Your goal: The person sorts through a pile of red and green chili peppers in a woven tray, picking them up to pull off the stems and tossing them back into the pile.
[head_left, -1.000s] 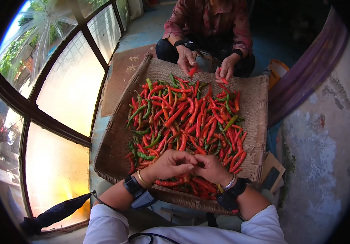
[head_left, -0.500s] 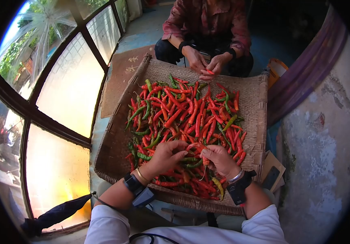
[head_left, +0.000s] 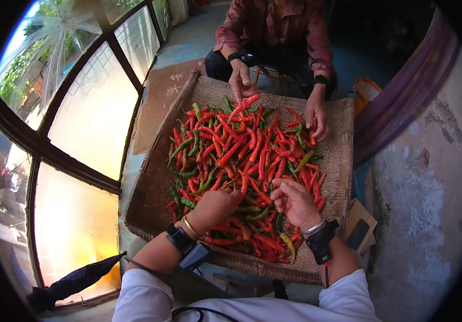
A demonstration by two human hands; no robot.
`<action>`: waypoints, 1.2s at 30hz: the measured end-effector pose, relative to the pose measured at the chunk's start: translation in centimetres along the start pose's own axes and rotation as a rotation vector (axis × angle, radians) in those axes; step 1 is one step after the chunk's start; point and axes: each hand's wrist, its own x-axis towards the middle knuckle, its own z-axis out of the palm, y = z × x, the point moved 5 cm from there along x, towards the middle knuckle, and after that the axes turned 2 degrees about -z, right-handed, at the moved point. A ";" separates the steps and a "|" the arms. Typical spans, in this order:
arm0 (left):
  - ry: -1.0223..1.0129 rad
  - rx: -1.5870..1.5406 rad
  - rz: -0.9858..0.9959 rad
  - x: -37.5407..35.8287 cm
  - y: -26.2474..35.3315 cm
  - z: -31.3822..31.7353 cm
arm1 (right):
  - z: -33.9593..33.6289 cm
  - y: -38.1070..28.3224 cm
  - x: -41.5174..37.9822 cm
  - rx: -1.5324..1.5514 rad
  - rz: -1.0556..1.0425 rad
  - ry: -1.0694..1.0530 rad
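Red and green chili peppers [head_left: 258,145] lie heaped in a large woven basket [head_left: 338,161]. Over the near left part of the heap, my left hand [head_left: 217,208] is closed, with a red pepper [head_left: 244,185] at its fingertips. My right hand [head_left: 295,204] is raised over the peppers to the right, palm turned inward, fingers curled loosely apart and holding nothing visible. A gap with peppers beneath lies between the two hands. Near the front edge, a yellow-green pepper [head_left: 288,247] rests on the pile.
Across the basket a person [head_left: 274,32] sits with one hand at a large red pepper [head_left: 243,106] and the other at the right of the heap. Paned windows [head_left: 75,214] stand left, above a dark umbrella [head_left: 80,279]. A wall and purple curtain [head_left: 403,102] are right.
My hands have moved apart, and the right has opened off the pepper it pinched. The other person's hands have separated and come down to the heap.
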 end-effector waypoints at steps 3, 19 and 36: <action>0.029 -0.019 -0.014 0.0 0.0 0.1 | 0.8 0.4 -0.4 -0.076 0.037 -0.012; -0.142 -1.265 -0.226 -0.2 1.4 -1.2 | 3.6 1.6 -1.4 -0.540 -0.043 -0.103; -0.218 -1.504 -0.094 -1.1 2.1 0.3 | 4.3 1.0 -1.9 -1.172 -0.341 -0.165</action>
